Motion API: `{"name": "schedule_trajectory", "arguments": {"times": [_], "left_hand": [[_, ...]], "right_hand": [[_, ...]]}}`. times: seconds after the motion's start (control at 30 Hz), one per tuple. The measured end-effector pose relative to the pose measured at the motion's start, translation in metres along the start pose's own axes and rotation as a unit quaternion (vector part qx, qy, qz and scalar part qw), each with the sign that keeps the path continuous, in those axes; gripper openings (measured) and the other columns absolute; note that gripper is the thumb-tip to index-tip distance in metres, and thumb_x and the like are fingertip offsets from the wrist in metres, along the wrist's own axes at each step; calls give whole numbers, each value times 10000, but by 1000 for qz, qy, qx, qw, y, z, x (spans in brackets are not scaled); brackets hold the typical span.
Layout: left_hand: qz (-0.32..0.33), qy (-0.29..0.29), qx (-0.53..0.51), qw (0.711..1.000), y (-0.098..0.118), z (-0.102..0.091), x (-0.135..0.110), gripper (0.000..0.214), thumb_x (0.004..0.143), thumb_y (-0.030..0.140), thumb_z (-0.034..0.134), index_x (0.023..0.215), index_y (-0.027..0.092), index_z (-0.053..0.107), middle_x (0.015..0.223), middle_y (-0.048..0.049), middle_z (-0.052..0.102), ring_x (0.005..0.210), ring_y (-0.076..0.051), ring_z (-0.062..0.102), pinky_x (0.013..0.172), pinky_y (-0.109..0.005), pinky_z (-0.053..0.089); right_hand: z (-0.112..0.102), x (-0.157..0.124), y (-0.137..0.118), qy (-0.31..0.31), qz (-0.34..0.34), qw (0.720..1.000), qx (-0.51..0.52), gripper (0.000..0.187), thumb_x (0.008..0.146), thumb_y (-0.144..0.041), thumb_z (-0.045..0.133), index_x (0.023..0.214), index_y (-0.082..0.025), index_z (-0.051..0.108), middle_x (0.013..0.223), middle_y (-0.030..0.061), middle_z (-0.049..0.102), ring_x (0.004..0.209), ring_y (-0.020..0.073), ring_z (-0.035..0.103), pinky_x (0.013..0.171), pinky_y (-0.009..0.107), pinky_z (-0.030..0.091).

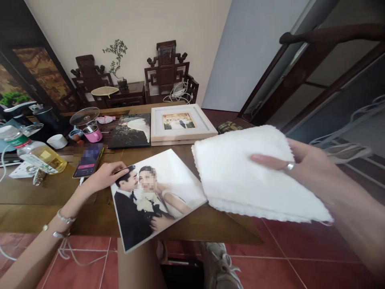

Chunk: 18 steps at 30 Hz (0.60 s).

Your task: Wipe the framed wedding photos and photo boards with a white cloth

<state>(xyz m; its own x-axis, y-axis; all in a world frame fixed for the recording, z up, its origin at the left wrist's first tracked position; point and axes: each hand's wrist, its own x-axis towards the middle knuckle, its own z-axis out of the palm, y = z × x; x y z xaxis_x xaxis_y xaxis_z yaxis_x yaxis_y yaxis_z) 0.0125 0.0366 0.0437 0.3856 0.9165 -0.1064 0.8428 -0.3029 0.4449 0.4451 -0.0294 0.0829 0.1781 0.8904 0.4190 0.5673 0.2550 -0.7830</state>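
Observation:
My left hand grips the upper left edge of a wedding photo panel, thumb on top. The panel shows two people in a dark suit and a white dress. It lies tilted at the table's front edge, its lower left corner sticking out over my leg. In my right hand is a folded white cloth with a scalloped edge, thumb on its upper face and the other fingers hidden behind it. The cloth hangs over the right side of the panel, its left edge overlapping or touching the panel's right corner.
On the wooden table behind stand a light-framed picture, a dark photo panel, a pink mug and a phone. A bottle of yellow liquid leans at left. Carved chairs are beyond.

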Motion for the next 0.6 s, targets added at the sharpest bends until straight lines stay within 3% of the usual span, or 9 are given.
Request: {"name": "schedule_trajectory", "arguments": {"times": [0.1, 0.13, 0.2, 0.23, 0.27, 0.37, 0.47, 0.53, 0.6], "left_hand": [[68, -9, 65, 996, 0, 1, 25, 409, 955, 516, 377, 1021, 215, 645, 1000, -45, 723, 878, -214, 655, 798, -281, 449], [85, -14, 88, 992, 0, 2, 33, 416, 966, 508, 356, 1057, 217, 639, 1045, -53, 719, 925, -223, 655, 829, -288, 444], [103, -9, 136, 985, 0, 4, 49, 433, 977, 501, 330, 1107, 211, 623, 1093, -74, 706, 976, -240, 646, 861, -305, 441], [111, -7, 155, 982, 1, 5, 56, 438, 983, 497, 319, 1126, 208, 615, 1107, -80, 699, 989, -243, 639, 867, -312, 442], [117, -4, 170, 979, 2, 6, 62, 435, 989, 486, 312, 1138, 206, 610, 1116, -84, 692, 998, -242, 630, 872, -316, 444], [124, 16, 214, 969, 8, 11, 69, 398, 997, 435, 325, 1130, 200, 619, 1110, -99, 663, 1021, -243, 589, 925, -349, 430], [62, 83, 224, 969, 13, 20, 53, 415, 984, 440, 362, 1228, 189, 586, 1184, -153, 576, 1135, -305, 520, 985, -455, 405], [-29, 129, 180, 975, 19, 30, 30, 513, 962, 501, 389, 1376, 208, 467, 1308, -186, 477, 1241, -367, 458, 982, -527, 410], [-67, 162, 129, 976, 27, 41, 3, 623, 923, 583, 421, 1447, 251, 364, 1423, -185, 376, 1316, -403, 400, 1002, -568, 399]], "right_hand": [[-4, -3, -1, 22, 0, 997, -72, 562, 616, -552, 793, 1086, -292, 627, 981, 89, 728, 811, 324, 689, 563, 439, 548], [-4, -5, -2, 52, -36, 990, -123, 546, 657, -542, 765, 1117, -293, 607, 1085, 103, 703, 928, 354, 670, 651, 482, 555], [2, -11, 0, 77, -148, 962, -217, 304, 802, -404, 648, 1069, -264, 611, 1283, 138, 611, 1142, 392, 587, 810, 545, 537], [8, -14, 2, 57, -209, 945, -245, 170, 847, -281, 570, 1004, -242, 623, 1375, 150, 546, 1230, 393, 531, 872, 557, 525], [16, -18, 6, 16, -267, 929, -256, 176, 852, -158, 494, 943, -222, 630, 1448, 151, 481, 1297, 379, 476, 922, 558, 515], [47, -27, 23, -145, -382, 881, -240, 434, 776, 61, 358, 953, -194, 661, 1491, 136, 447, 1371, 334, 401, 1019, 582, 460], [72, -39, 36, -211, -394, 861, -241, 568, 726, 133, 356, 1053, -208, 671, 1426, 118, 530, 1378, 336, 379, 1027, 621, 435], [79, -48, 36, -224, -380, 863, -246, 597, 692, 155, 366, 1059, -201, 675, 1447, 115, 506, 1408, 340, 311, 1042, 616, 420], [80, -59, 33, -226, -375, 866, -243, 597, 672, 161, 373, 1041, -194, 681, 1456, 115, 495, 1422, 336, 275, 1055, 604, 410]]}}
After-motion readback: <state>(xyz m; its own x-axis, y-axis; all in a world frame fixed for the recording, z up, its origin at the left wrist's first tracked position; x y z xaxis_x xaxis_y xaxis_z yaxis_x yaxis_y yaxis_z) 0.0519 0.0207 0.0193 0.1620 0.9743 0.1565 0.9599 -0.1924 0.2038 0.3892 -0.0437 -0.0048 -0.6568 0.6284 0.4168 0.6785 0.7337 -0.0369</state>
